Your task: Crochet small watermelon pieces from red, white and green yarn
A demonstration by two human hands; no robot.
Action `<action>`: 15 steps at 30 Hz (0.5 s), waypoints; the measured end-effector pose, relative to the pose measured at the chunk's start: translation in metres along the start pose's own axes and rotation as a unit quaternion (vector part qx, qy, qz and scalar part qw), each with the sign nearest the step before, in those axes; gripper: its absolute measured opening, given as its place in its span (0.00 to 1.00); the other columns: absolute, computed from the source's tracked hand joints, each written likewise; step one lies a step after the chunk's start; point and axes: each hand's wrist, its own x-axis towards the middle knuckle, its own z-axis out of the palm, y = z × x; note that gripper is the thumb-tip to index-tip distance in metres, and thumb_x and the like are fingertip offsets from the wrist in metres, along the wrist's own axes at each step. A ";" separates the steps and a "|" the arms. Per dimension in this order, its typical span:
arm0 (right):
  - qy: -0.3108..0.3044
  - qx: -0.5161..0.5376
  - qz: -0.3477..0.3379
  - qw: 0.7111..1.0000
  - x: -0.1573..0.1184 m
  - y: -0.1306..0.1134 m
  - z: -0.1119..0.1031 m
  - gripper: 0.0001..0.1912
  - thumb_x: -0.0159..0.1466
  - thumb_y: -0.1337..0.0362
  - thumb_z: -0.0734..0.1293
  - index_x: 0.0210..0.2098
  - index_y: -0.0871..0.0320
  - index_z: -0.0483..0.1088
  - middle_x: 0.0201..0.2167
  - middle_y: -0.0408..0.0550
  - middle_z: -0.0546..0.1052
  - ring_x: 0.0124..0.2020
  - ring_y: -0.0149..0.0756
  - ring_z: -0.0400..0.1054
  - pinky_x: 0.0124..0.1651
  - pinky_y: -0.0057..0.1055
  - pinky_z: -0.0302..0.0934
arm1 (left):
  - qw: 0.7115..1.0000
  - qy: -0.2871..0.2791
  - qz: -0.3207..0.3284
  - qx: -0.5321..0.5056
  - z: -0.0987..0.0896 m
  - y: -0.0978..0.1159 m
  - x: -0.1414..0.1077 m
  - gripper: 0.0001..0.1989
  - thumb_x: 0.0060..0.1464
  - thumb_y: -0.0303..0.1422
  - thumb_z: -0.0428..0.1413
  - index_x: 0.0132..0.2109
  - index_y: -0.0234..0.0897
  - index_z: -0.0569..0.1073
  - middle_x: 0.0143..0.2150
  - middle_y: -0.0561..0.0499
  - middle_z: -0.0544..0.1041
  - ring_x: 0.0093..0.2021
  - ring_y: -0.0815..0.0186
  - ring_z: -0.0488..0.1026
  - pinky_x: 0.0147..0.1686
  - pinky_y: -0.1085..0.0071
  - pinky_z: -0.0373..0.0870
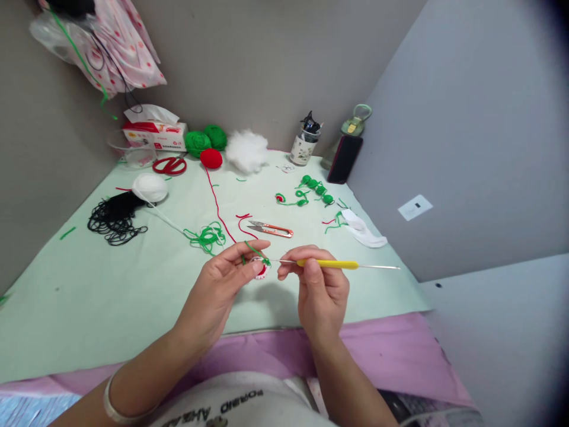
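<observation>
Between the thumb and fingers of my left hand (222, 279) is a small round crochet piece (262, 271), red in the middle, white around it, with green stitches at its upper edge. Green yarn (252, 247) runs over my left index finger. My right hand (323, 287) is closed around the yellow handle of a crochet hook (333, 264). The hook's thin metal tip reaches left to the green stitches; whether it is inside a loop is too small to tell. Just beyond my hands lie orange-handled thread snips (271, 229) and a tangle of green yarn (207, 237).
At the back stand a tissue box (155, 136), green yarn balls (198, 143), a red ball (211, 158), white stuffing (246, 151), a pen jar (304, 145) and a phone (345, 159). Red scissors (169, 165), white yarn (150, 187) and black yarn (116, 213) lie left; green crochet pieces (315, 187) right.
</observation>
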 end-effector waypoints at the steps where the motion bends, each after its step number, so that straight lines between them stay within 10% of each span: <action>1: 0.001 -0.006 -0.009 1.000 -0.001 0.000 0.000 0.11 0.74 0.62 0.65 0.42 0.53 0.81 0.37 0.45 0.79 0.33 0.31 0.77 0.36 0.31 0.73 | 1.000 0.001 0.002 0.002 0.000 0.000 0.000 0.13 0.53 0.35 0.70 0.47 0.45 0.86 0.36 0.53 0.76 0.38 0.67 0.67 0.44 0.71 0.64; 15: 0.001 0.015 0.016 1.000 -0.002 0.000 0.000 0.11 0.74 0.60 0.65 0.42 0.53 0.81 0.37 0.44 0.80 0.32 0.30 0.79 0.36 0.29 0.76 | 1.000 -0.012 0.009 0.002 0.001 0.002 0.000 0.15 0.52 0.35 0.70 0.49 0.46 0.85 0.37 0.53 0.75 0.39 0.68 0.68 0.43 0.73 0.66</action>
